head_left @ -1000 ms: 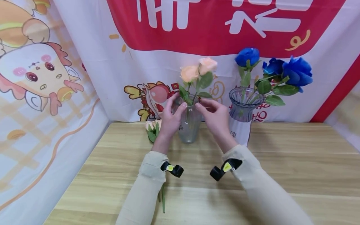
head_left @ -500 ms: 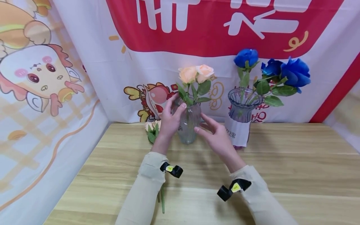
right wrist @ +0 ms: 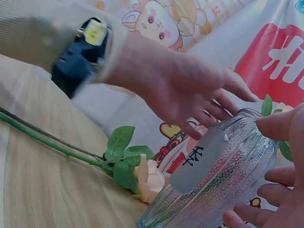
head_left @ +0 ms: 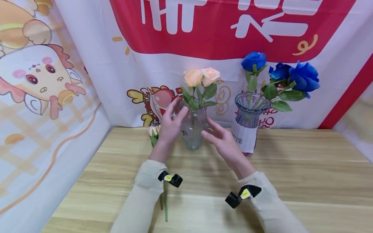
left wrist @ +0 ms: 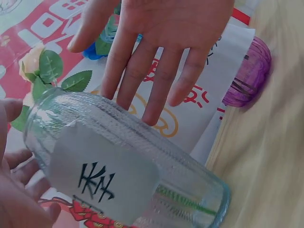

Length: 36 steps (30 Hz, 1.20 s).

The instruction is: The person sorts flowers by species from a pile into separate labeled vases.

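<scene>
A clear ribbed glass vase (head_left: 193, 129) with a paper label (left wrist: 102, 173) stands upright near the back of the table, holding two peach roses (head_left: 201, 77). My left hand (head_left: 172, 124) is at the vase's upper left, thumb and fingers apart and relaxed. On the right side my right hand (head_left: 222, 140) reaches towards the glass with loosely straight fingers; in the left wrist view its fingertips are at the glass edge, and whether they touch I cannot tell. Behind my left forearm lies another peach rose (right wrist: 149, 178), partly hidden, its stems (head_left: 165, 204) pointing towards me.
A blue-to-purple glass vase (head_left: 247, 116) with a white label (head_left: 244, 139) and three blue roses (head_left: 304, 77) stands to the right. Printed cloth walls (head_left: 163, 61) rise behind and at the left. The wooden table (head_left: 291, 181) extends in front.
My right hand has come down from the vase's rim to its side. The right peach rose sits lower in the vase. My left hand has shifted slightly left, away from the rim.
</scene>
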{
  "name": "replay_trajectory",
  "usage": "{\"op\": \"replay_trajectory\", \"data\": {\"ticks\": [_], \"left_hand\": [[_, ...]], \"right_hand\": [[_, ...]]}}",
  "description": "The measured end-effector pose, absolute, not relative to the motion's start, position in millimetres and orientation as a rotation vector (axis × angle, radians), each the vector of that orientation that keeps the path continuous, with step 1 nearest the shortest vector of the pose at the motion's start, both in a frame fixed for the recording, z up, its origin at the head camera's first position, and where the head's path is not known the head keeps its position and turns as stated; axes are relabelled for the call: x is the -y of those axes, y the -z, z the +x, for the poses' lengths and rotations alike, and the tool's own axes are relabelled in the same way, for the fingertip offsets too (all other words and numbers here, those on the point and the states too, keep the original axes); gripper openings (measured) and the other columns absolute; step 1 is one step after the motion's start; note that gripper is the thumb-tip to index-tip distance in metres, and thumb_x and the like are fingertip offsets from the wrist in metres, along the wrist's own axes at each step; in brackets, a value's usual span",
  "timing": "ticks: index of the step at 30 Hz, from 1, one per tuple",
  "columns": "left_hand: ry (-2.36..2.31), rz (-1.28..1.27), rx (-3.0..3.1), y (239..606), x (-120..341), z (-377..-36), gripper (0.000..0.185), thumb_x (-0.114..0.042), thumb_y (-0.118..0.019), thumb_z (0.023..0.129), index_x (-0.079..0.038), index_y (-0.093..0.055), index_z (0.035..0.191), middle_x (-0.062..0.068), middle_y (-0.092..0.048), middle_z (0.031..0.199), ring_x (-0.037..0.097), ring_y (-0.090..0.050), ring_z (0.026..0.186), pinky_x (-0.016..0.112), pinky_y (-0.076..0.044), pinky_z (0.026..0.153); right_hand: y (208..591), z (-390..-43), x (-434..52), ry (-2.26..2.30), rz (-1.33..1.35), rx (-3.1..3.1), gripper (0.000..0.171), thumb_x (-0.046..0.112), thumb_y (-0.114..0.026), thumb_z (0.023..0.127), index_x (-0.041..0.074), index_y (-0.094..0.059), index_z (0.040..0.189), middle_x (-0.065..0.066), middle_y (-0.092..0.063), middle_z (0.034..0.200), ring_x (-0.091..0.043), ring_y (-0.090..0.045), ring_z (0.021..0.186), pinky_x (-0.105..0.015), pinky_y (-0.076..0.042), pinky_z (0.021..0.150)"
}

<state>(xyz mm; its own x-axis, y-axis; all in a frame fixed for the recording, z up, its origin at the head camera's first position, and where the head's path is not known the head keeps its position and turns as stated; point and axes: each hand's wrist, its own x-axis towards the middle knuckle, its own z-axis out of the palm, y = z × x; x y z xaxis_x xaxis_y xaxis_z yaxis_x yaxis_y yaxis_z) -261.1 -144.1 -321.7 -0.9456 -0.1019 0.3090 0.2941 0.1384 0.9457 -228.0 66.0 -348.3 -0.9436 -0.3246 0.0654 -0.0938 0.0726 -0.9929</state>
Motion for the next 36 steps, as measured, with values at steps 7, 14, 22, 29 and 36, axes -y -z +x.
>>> {"op": "replay_trajectory", "data": {"ticks": [7,14,22,29,36], "left_hand": [[1.930,0.111,2.023,330.0,172.6,-233.1,0.054,-0.035,-0.068,0.104,-0.019,-0.054,0.154,0.001,-0.061,0.153,0.018,-0.056,0.140,0.038,-0.045,0.122],[1.978,0.410,2.034,355.6,203.5,-198.2,0.053,-0.025,-0.072,0.102,-0.017,-0.055,0.151,0.002,-0.062,0.151,0.016,-0.060,0.131,0.033,-0.053,0.111],[1.922,0.562,2.264,382.5,226.2,-176.7,0.073,-0.023,-0.080,0.094,-0.010,-0.047,0.157,0.007,-0.056,0.157,0.022,-0.063,0.123,0.028,-0.058,0.098],[1.928,0.587,2.374,397.0,228.2,-175.2,0.080,-0.014,-0.084,0.088,-0.007,-0.045,0.157,0.013,-0.054,0.158,0.035,-0.055,0.141,0.048,-0.045,0.121],[1.877,0.607,2.443,400.1,229.5,-176.4,0.080,-0.004,-0.086,0.084,-0.008,-0.048,0.155,0.016,-0.056,0.155,0.038,-0.063,0.135,0.049,-0.048,0.119]], "right_hand": [[346.8,-227.9,-66.5,1.993,-0.408,-2.149,0.069,0.035,-0.063,0.107,0.024,-0.033,0.167,0.002,-0.028,0.176,-0.029,-0.037,0.160,-0.055,-0.031,0.131],[346.9,-228.4,-66.0,1.986,-0.387,-2.151,0.068,0.034,-0.064,0.107,0.024,-0.034,0.167,0.002,-0.029,0.176,-0.027,-0.039,0.159,-0.054,-0.032,0.130],[345.1,-228.6,-67.6,2.009,-0.401,-2.136,0.066,0.032,-0.063,0.107,0.022,-0.035,0.167,0.001,-0.033,0.175,-0.028,-0.040,0.158,-0.053,-0.038,0.127],[344.6,-228.9,-69.6,1.999,-0.401,-2.128,0.065,0.034,-0.062,0.108,0.024,-0.035,0.166,0.002,-0.033,0.174,-0.028,-0.039,0.159,-0.053,-0.039,0.127],[344.3,-229.2,-70.3,2.003,-0.397,-2.125,0.065,0.034,-0.062,0.108,0.023,-0.037,0.166,0.002,-0.034,0.174,-0.027,-0.040,0.158,-0.052,-0.040,0.126]]}}
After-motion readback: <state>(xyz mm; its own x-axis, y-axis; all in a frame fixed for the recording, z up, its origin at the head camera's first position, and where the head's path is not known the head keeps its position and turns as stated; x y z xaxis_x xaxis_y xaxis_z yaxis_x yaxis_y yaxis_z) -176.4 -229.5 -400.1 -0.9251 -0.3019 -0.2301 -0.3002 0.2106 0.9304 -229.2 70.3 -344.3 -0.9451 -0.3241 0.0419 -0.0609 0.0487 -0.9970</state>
